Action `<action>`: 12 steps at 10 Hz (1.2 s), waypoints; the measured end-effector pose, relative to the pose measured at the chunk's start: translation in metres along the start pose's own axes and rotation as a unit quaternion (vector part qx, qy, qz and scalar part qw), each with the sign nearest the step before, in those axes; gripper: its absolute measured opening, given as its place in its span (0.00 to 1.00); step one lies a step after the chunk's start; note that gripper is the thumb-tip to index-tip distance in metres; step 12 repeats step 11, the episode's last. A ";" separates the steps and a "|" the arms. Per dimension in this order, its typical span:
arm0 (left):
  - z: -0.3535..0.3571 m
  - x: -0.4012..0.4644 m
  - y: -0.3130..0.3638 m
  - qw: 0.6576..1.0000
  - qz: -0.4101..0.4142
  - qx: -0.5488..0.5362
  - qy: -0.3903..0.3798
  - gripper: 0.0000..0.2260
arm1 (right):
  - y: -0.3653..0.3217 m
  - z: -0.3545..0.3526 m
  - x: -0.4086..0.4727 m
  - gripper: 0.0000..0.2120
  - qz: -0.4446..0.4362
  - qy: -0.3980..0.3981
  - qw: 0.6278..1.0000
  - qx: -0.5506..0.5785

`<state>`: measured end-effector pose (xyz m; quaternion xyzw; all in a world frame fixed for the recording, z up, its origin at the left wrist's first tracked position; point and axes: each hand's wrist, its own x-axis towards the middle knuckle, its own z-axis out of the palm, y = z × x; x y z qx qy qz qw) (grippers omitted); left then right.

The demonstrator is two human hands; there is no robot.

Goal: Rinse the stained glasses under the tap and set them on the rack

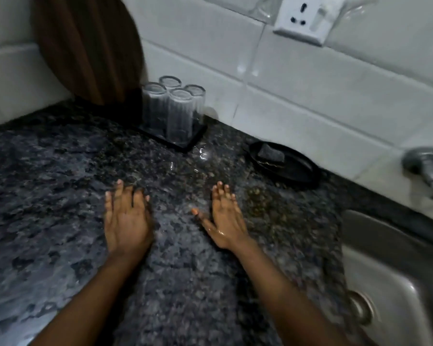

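Observation:
Several clear glasses (171, 108) stand upside down, packed together on a flat black rack (196, 138) by the tiled wall. A further clear glass (198, 156) seems to lie on its side on the counter just in front of the rack; it is hard to make out. My left hand (125, 218) rests flat on the dark granite counter (60, 196), fingers spread, holding nothing. My right hand (225, 218) also lies flat and wet, empty, a little to the right. The metal tap (425, 168) juts from the wall at the far right.
A steel sink (395, 283) with its drain sits at the lower right. A black oval dish (300, 171) with a dark sponge lies by the wall. A brown wooden board (90, 46) leans in the corner. A wall socket (308, 18) is above.

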<state>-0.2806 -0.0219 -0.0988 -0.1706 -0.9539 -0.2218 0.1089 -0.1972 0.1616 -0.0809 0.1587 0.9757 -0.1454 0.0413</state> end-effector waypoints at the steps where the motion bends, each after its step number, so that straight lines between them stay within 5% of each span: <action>1: -0.001 -0.017 0.020 1.000 0.005 -0.015 -0.002 0.15 | 0.025 -0.007 0.015 0.43 0.037 -0.023 0.999 -0.021; 3: 0.010 -0.066 0.103 0.987 0.107 -0.095 -0.069 0.28 | 0.115 -0.025 -0.017 0.44 0.266 0.062 0.961 -0.042; 4: 0.011 -0.083 0.134 0.977 0.153 -0.117 -0.090 0.32 | 0.152 -0.030 -0.079 0.46 0.407 0.120 0.905 -0.014; 6: 0.018 -0.119 0.174 0.958 0.217 -0.123 -0.142 0.32 | 0.166 -0.023 -0.166 0.47 0.492 0.114 0.843 0.183; 8: -0.001 -0.161 0.206 0.949 0.243 -0.111 -0.169 0.35 | 0.140 -0.019 -0.236 0.35 0.375 0.074 0.923 0.041; 10: -0.025 -0.212 0.230 0.954 0.226 -0.038 -0.192 0.23 | 0.143 -0.016 -0.288 0.55 0.233 0.086 0.968 0.029; 12: -0.040 -0.238 0.241 0.953 0.240 -0.037 -0.182 0.25 | 0.156 -0.031 -0.323 0.51 0.186 0.070 0.972 0.122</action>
